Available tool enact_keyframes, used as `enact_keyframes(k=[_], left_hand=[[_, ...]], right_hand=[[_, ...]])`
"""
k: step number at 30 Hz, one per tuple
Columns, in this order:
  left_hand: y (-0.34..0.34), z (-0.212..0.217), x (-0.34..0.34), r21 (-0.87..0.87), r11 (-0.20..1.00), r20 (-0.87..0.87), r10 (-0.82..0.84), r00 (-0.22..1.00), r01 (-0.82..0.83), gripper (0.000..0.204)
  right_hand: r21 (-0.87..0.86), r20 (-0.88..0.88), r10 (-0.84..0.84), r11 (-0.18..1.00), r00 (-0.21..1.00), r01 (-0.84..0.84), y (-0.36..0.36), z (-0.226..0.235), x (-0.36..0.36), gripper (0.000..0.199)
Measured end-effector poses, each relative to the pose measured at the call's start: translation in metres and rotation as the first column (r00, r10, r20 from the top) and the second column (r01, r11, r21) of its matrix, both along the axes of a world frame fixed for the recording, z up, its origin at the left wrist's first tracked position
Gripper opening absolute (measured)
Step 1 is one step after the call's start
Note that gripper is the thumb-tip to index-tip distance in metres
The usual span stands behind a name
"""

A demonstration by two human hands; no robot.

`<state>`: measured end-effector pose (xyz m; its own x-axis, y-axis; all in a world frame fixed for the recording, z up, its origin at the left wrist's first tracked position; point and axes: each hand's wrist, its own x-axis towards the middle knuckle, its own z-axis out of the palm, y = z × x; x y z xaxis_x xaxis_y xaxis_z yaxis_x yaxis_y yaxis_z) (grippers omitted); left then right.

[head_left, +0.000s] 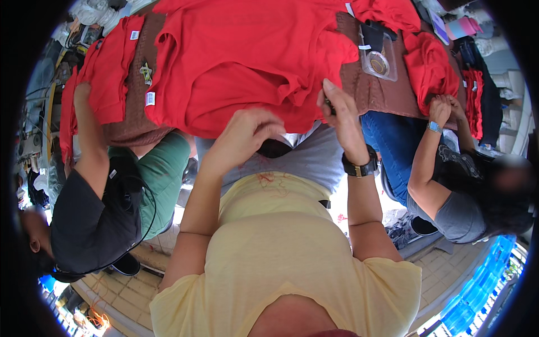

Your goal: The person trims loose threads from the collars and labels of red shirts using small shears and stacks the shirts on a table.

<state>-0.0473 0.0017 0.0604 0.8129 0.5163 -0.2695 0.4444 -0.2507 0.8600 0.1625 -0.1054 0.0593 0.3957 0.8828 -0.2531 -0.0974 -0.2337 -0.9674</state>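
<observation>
Hands point(247, 135) w/ red shirt point(241, 62), coworkers beside.

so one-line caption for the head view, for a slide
Left hand and right hand grip the edge of a red shirt on a brown-covered table, co-workers alongside.

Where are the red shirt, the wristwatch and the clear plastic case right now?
red shirt point(241, 62), head view, middle of the spread fabric.
wristwatch point(360, 167), head view, its black strap.
clear plastic case point(379, 64), head view, its round middle.
</observation>
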Motion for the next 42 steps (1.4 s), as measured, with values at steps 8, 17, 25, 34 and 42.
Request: enact_keyframes(k=[8,17,25,34,42], left_hand=[[0.011,-0.050,0.042,0.099,0.922,0.436,0.297,0.850,-0.373,0.018],[0.026,-0.010,0.027,-0.354,0.920,0.534,0.349,0.770,-0.172,0.019],[0.026,0.000,0.031,-0.212,0.952,0.575,0.303,0.760,-0.219,0.041],[0.022,-0.004,0.030,-0.120,0.945,0.593,0.313,0.742,-0.303,0.050],[0.031,-0.038,-0.035,0.697,0.432,0.451,0.355,0.819,-0.572,0.044]], right_hand=[[0.200,0.704,-0.126,0.979,0.699,-0.026,0.014,-0.010,-0.014,0.030],[0.449,0.224,-0.316,0.873,0.922,0.190,0.031,-0.024,0.008,0.016],[0.386,0.251,-0.315,0.900,0.915,0.204,0.043,-0.020,0.001,0.016],[0.552,0.277,-0.368,0.817,0.888,0.167,0.063,-0.011,-0.008,0.023],[0.597,0.222,-0.474,0.757,0.852,0.266,0.053,0.050,0.075,0.020]])
